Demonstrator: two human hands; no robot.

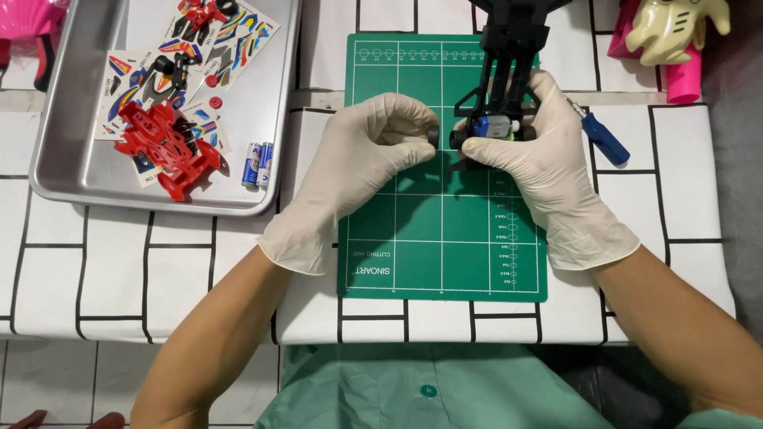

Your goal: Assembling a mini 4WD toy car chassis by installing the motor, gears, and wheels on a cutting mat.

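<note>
Both my hands wear cream gloves and work over a green cutting mat [445, 238]. My right hand [540, 159] grips a black toy car chassis [505, 71] with a blue and silver motor part [494, 125] at its near end. My left hand [366, 151] pinches a small black wheel [434, 137] right beside the chassis end, almost touching it. The chassis runs away from me across the top of the mat.
A metal tray [254, 103] at the left holds a red toy car body [167, 147], sticker sheets [191, 48], small black and red parts and two batteries [257, 164]. A blue-handled screwdriver [604, 139] lies right of the mat. Pink and cream toys [671, 32] sit top right.
</note>
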